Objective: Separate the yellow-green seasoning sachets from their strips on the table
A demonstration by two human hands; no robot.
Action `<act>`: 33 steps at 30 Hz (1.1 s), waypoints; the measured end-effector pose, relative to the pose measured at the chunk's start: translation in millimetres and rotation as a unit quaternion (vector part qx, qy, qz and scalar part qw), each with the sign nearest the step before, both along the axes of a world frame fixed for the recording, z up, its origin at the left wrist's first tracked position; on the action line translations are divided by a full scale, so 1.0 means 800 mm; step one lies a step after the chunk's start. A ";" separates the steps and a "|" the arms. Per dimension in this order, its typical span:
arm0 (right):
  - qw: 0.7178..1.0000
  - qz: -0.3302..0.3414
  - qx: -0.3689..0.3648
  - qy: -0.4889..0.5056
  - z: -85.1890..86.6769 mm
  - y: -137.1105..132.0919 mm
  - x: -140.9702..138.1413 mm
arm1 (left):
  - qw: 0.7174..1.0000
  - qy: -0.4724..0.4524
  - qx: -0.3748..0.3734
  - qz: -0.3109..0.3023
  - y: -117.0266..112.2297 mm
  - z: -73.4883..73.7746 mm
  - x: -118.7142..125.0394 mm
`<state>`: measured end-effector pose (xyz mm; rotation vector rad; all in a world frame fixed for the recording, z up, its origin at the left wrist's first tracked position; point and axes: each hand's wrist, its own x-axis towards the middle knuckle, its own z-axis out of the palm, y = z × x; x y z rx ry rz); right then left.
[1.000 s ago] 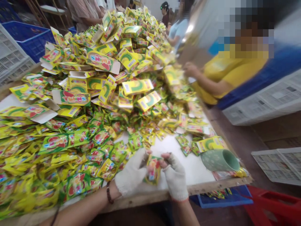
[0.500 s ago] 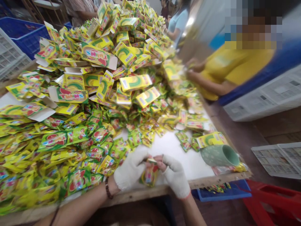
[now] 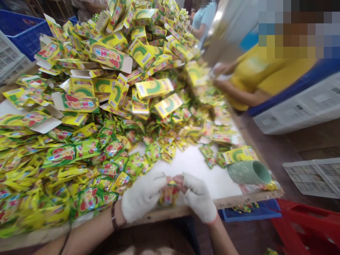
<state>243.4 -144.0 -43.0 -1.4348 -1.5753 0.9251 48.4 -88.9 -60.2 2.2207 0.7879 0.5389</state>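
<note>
Between my hands, at the table's near edge, is a small candy box [image 3: 169, 195] with red, yellow and green print, its top end up. My left hand [image 3: 145, 194], in a white glove with the fingertips bare, pinches the top of the box from the left. My right hand [image 3: 199, 196], gloved the same way, closes its fingertips on the top from the right. The fingers partly cover the top end, so its flap cannot be made out. Left of my left hand lie many green and yellow candy sachets [image 3: 89, 200].
A tall heap of yellow cartons [image 3: 111, 56] fills the table's far part. At the right corner a green cup [image 3: 243, 172] lies on its side. A blue tray [image 3: 251, 211] and a red stool [image 3: 308, 223] stand below. A co-worker in yellow [image 3: 255, 74] works at the right side.
My fingertips have closed in over the top of the box, hiding the end that showed before. My left hand has shifted slightly left and down. The view has moved a little.
</note>
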 end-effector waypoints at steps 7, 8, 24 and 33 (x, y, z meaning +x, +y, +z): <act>1.000 -0.018 -0.023 0.001 -0.012 -0.001 -0.022 | 0.991 0.083 0.100 -0.018 0.006 0.020 -0.008; 0.998 -0.045 -0.048 0.002 -0.013 0.001 -0.020 | 0.990 0.095 0.103 0.008 0.013 0.025 -0.006; 0.961 -0.107 -0.087 -0.239 -0.015 0.123 0.004 | 0.956 0.155 0.056 0.243 0.085 0.006 0.000; 0.964 -0.117 -0.129 -0.200 -0.029 0.126 0.006 | 0.928 -0.097 -0.186 0.309 0.081 0.024 -0.005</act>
